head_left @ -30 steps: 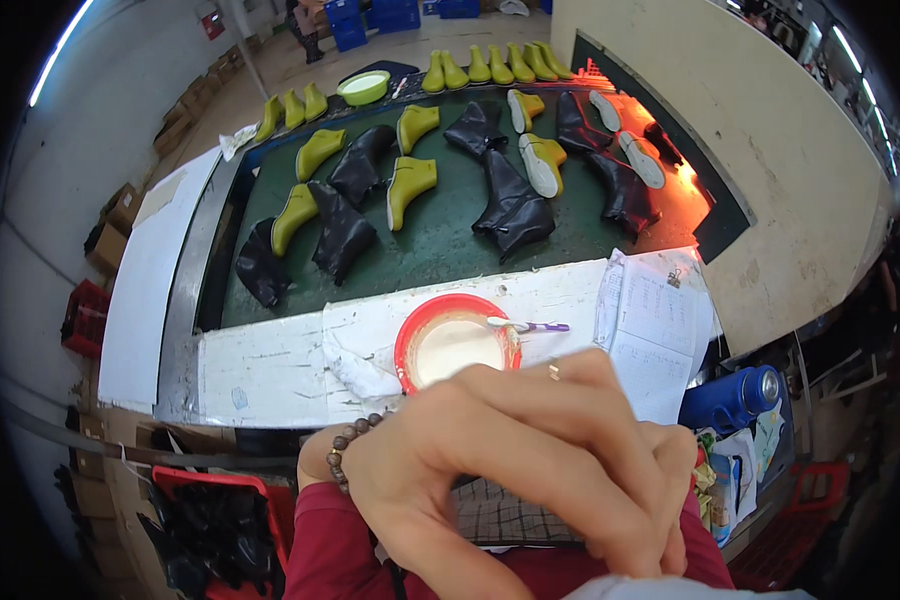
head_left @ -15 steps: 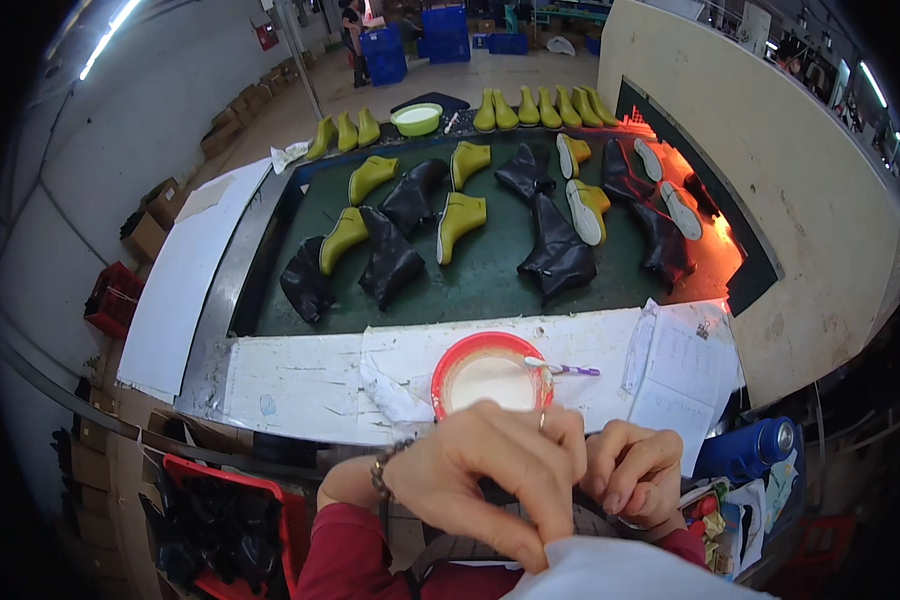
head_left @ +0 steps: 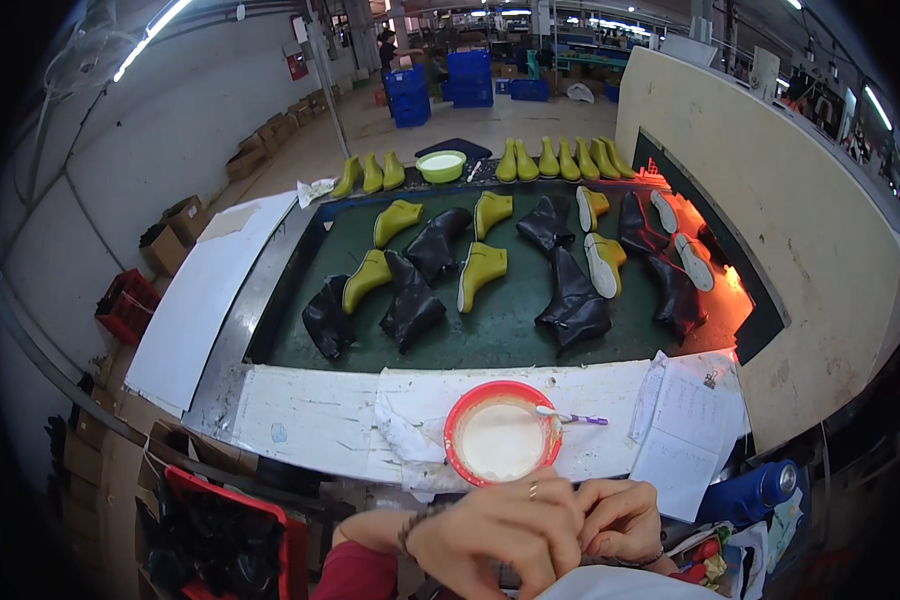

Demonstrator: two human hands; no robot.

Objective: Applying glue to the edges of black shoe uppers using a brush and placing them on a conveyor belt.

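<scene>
My left hand (head_left: 498,535), with a ring and a beaded bracelet, is close to me at the lower edge. Its fingers are bent and drawn together. Beside it, my right hand (head_left: 620,520) is closed, thumb against curled fingers, nearly touching the left. What lies between the fingers is hidden. A pale white surface (head_left: 610,583) covers the bottom edge just under both hands. Right beyond them stands a red-rimmed bowl (head_left: 451,450) of creamy white liquid. A toothbrush with a purple-and-white handle (head_left: 582,419) rests across its right rim.
A green conveyor belt (head_left: 450,350) carries black boot uppers (head_left: 574,300) and yellow-green shoe lasts (head_left: 482,275), some with pale soles. More lasts and a green bowl (head_left: 441,167) line its far edge. Papers (head_left: 685,430), a blue bottle (head_left: 750,493) and a red crate (head_left: 292,560) stand nearby.
The view has tilted up, so the belt and bowl appear lower. Both hands sit lower in the picture, still close together with fingers bent.
</scene>
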